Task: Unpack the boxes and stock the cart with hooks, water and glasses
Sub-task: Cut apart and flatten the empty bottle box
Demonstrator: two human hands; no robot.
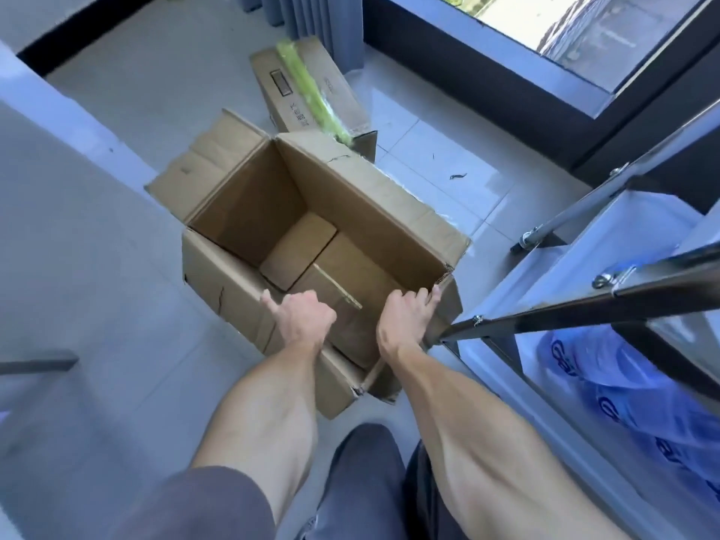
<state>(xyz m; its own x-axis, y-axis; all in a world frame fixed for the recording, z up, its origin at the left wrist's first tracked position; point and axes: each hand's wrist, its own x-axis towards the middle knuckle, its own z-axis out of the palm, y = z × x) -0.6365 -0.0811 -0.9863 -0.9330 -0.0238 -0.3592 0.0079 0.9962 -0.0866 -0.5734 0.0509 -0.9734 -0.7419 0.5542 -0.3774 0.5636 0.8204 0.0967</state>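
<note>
Box (print unreadable) in both hands

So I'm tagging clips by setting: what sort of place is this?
Probably an indoor room or corridor used for housekeeping. Pale floor tiles, a big window with curtains, and a metal cart beside an open cardboard box.

Open box: matt brown corrugated cardboard, creased. Cart frame: polished metal. Floor: glossy pale tile.

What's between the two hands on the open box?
Head view: only the box's near rim and open inside lie between left hand and right hand.
</note>
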